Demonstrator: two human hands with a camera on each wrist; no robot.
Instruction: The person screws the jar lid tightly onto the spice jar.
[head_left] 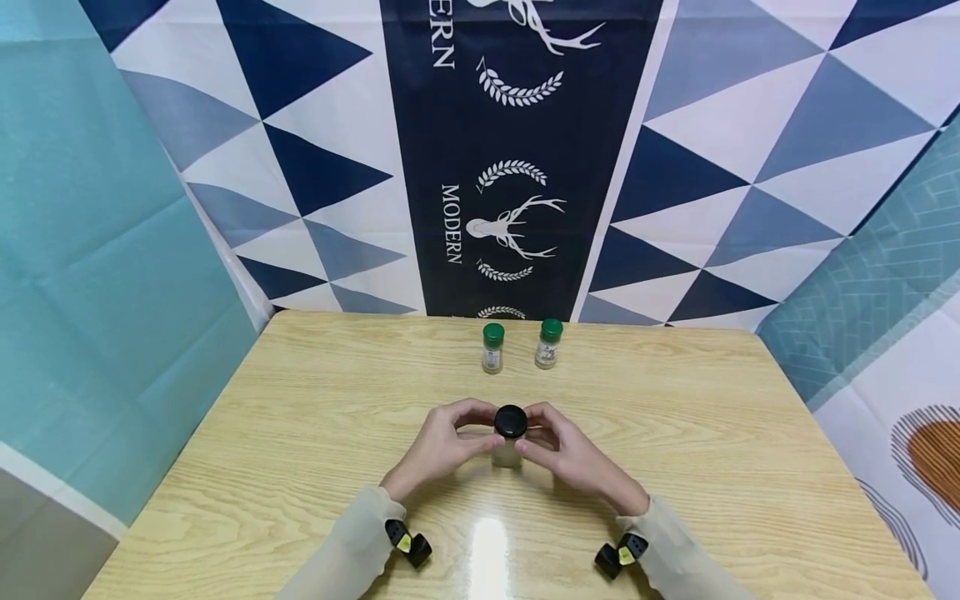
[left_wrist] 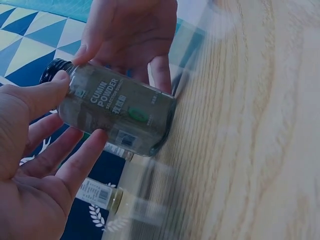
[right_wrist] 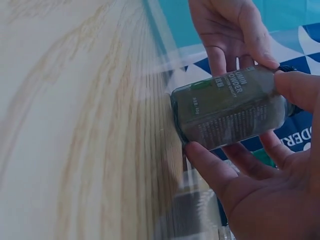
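Observation:
A clear spice jar with brownish powder, a black lid and a "CUMIN POWDER" label is upright at the middle of the table, between both hands. My left hand holds it from the left, its thumb near the neck in the left wrist view. From the right, my right hand grips the same jar, thumb near the lid and fingers along the side. Whether the jar's base touches the wood cannot be told.
Two smaller jars with green lids, a left one and a right one, stand toward the back of the wooden table. Behind the table hangs a patterned cloth. Each sleeve carries a small black device.

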